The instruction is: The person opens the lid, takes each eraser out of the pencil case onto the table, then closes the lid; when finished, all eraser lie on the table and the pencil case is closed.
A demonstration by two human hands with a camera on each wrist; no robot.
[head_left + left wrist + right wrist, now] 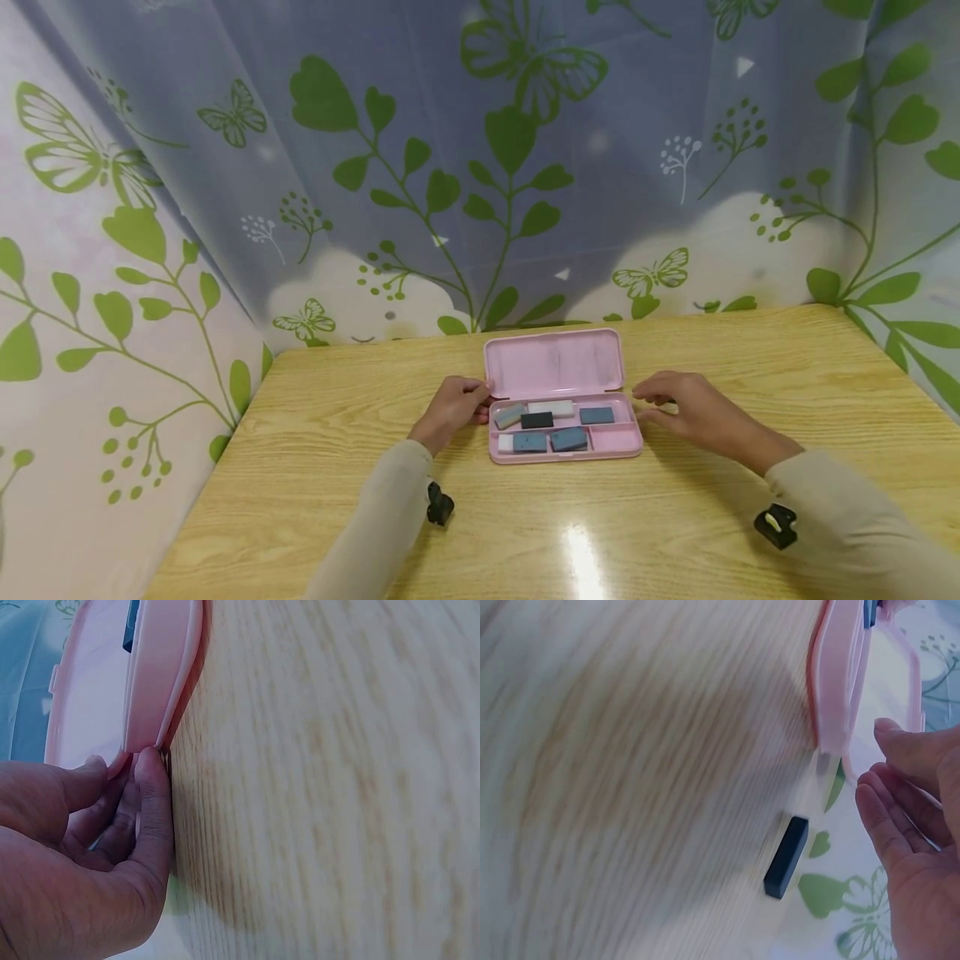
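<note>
An open pink pencil case lies on the table with its lid tipped back. Several erasers are in its tray: a white one, a black one and blue-grey ones. My left hand grips the case's left end by the hinge; in the left wrist view the thumb is at the lid's corner and a fingertip at the base. My right hand hovers beside the right end, thumb and fingers bent and apart, holding nothing.
In the right wrist view a small black block lies on the table beyond the case's right end; my right hand hides it in the head view. A patterned curtain hangs along the wooden table's back edge and sides.
</note>
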